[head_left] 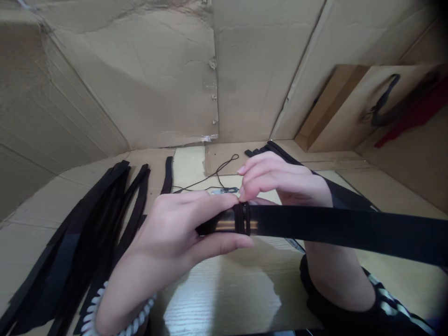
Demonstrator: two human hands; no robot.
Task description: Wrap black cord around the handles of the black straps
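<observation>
A long, flat black strap runs from my left hand out past the right edge of the view. Thin dark cord is wound around the strap in several turns near its left end. My left hand grips that end, with the thumb below and the fingers above, close to the turns. Behind the strap, my right hand is closed in a pinch at the top of the cord turns. Its fingertips touch the cord there, and part of the hand is hidden by the strap.
Black strips lie piled at the left, and more strips lie behind my right hand. A looped black cord and a small light-blue and metal item rest on the table. Cardboard walls surround it; a box leans at right.
</observation>
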